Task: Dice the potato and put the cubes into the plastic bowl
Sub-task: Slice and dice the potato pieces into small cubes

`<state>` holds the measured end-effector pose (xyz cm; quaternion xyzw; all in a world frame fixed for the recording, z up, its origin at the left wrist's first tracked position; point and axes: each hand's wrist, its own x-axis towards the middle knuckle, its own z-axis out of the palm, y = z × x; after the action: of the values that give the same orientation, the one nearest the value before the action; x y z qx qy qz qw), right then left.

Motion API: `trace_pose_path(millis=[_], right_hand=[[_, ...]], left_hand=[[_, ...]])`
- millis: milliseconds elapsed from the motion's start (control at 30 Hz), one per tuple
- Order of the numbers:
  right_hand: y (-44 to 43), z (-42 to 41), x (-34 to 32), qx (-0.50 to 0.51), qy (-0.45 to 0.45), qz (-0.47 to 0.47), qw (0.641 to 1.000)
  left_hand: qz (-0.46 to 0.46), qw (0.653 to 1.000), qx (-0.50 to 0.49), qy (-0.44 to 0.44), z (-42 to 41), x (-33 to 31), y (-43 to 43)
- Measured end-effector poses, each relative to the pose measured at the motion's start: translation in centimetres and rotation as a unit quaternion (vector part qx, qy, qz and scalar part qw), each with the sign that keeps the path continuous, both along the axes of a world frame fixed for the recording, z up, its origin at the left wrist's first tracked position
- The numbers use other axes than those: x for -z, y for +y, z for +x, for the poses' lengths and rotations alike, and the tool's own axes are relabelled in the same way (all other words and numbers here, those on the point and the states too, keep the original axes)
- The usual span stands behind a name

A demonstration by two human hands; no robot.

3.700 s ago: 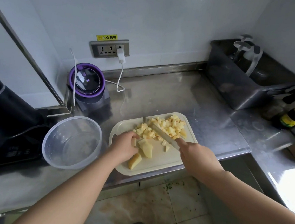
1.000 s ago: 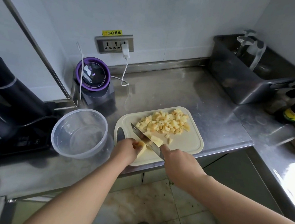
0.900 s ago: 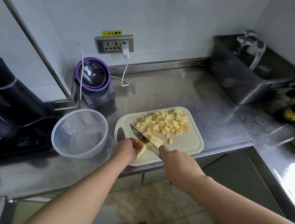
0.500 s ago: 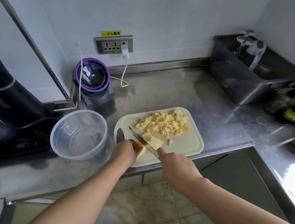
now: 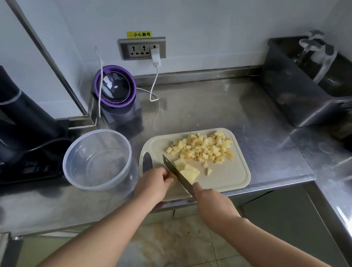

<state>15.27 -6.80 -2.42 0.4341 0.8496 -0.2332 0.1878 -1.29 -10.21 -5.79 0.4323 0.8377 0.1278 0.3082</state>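
Surface: steel counter (image 5: 215, 111). Diced cubes (image 5: 201, 148) are heaped on the far side of the cutting board (image 5: 226, 176); slices (image 5: 186, 171) lie right of the knife (image 5: 178, 174). Since 3.7 s ago the blade has moved from the heap to the near-left corner. The left hand (image 5: 156, 182) is curled over the remaining chunk, hidden beneath it. The right hand (image 5: 213, 207) is clenched round the handle. The plastic bowl (image 5: 126, 150) stands just left of the board; all cubes are on the board.

Knife (image 5: 176, 171) against potato slices (image 5: 188, 172) on the cutting board (image 5: 232, 178)
Right hand (image 5: 213, 204) grips it; left hand (image 5: 155, 183) curled at the blade's other side; potato cubes (image 5: 201, 148) piled behind; plastic bowl (image 5: 96, 160) just left of the board
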Motion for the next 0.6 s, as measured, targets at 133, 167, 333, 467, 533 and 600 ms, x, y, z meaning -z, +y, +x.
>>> trace_pose_path(millis=[133, 167, 333, 467, 533, 600], right_hand=[[0.0, 0.6, -0.7, 0.019, 0.031, 0.014, 0.999], [0.0, 0.8, -1.0, 0.020, 0.041, 0.019, 0.999], [1.5, 2.1, -2.0, 0.022, 0.052, 0.036, 0.998], [2.1, 2.8, -2.8, -0.028, 0.010, 0.076, 0.997], [2.1, 3.1, -3.4, -0.076, -0.004, 0.116, 0.990], [2.1, 3.3, -3.8, -0.112, -0.015, 0.147, 0.983]], left_hand=[[-0.011, 1.000, 0.007, -0.007, -0.4, 0.0, 0.0], [-0.016, 1.000, 0.010, -0.010, -0.5, 0.0, 0.0], [0.085, 0.994, -0.064, -0.025, -1.4, -0.9, 0.8], [0.253, 0.956, -0.119, -0.085, -1.5, -4.0, 1.4], [0.299, 0.948, -0.066, -0.089, -1.6, -5.9, 1.9], [0.217, 0.972, 0.058, -0.070, -1.5, -7.2, 2.8]])
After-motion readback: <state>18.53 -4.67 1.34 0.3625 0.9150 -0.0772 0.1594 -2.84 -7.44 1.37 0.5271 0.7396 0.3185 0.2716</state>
